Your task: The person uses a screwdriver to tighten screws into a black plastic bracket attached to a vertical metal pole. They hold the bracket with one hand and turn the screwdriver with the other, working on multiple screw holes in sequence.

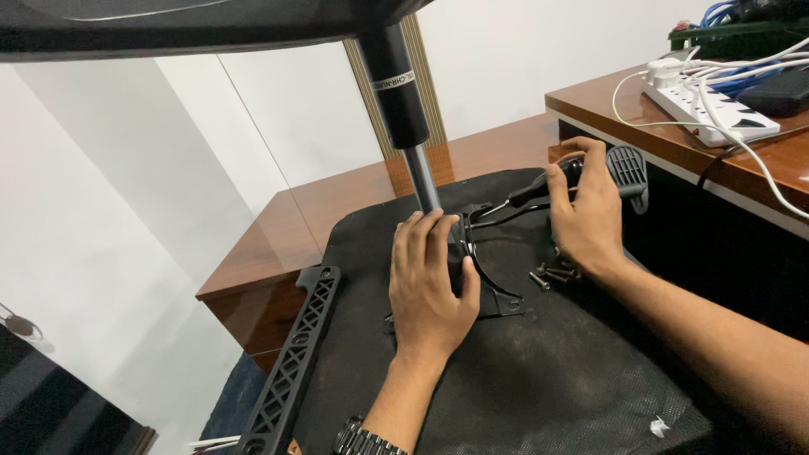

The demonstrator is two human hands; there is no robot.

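Gas-lift column [403, 109] rises ahead; loose screws [554, 273] lie right; open black seat underside [539, 379] nearest

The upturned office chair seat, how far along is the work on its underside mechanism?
Done: the black metal mechanism plate lies on the black fabric seat underside, with the grey gas cylinder standing in it. In hand: the left hand presses on the plate; the right hand grips the black lever handle. Left: loose dark screws lie beside the plate, not driven in.
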